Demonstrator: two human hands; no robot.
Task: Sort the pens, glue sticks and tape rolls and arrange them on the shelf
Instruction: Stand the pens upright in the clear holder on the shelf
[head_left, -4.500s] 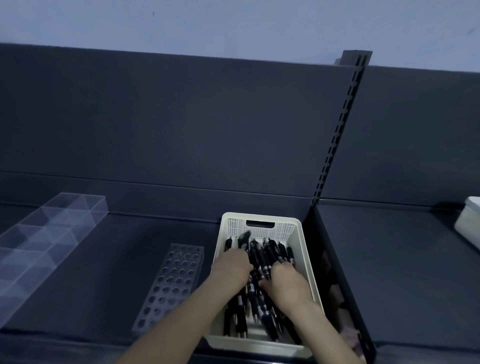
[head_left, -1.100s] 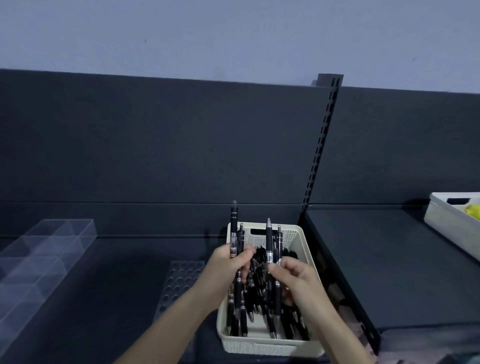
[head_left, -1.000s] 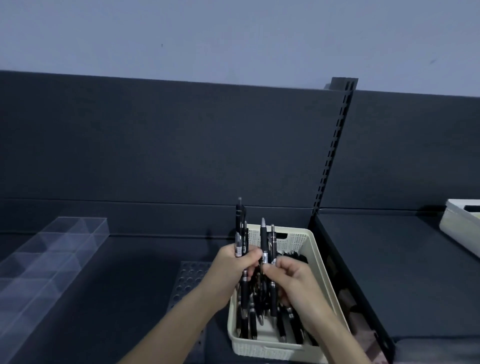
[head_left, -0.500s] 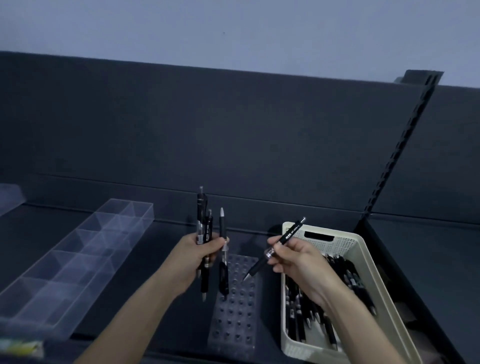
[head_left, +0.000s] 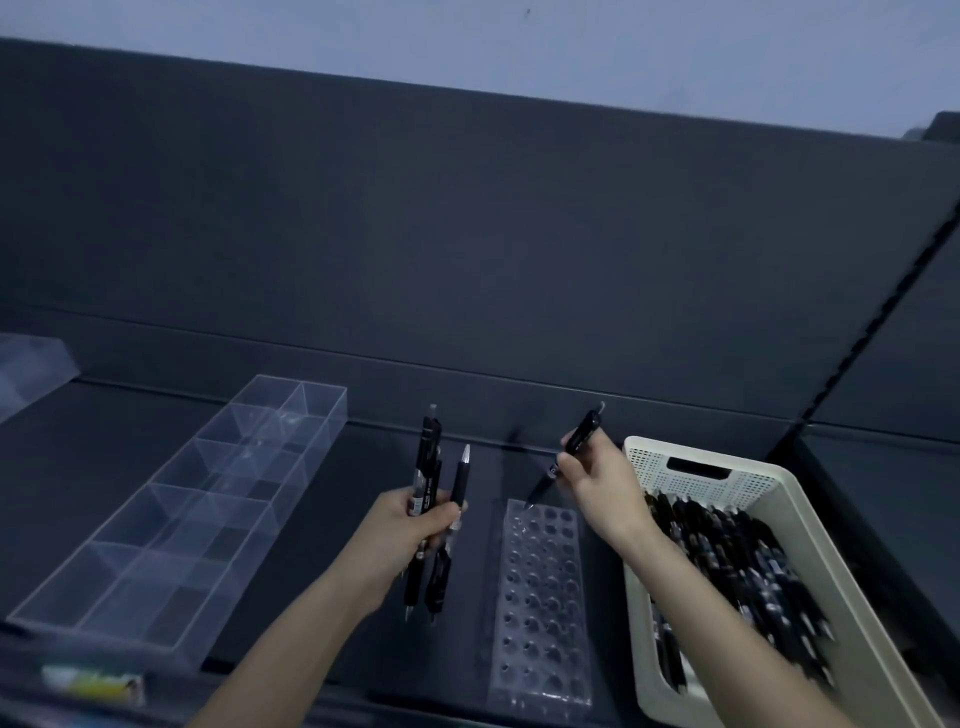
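Right hand pinches one pen, tip at the holed rack; left hand grips a pen bundle just left of the rack.

This is looking like a stationery shop (or a mock-up of one): a dark gondola shelf is backing onto a matching panel, a slotted upright is dividing the bays, a clear divider tray and a holed pen stand are sitting on it, a basket is holding pens by the upright, and a label is showing at the front edge.
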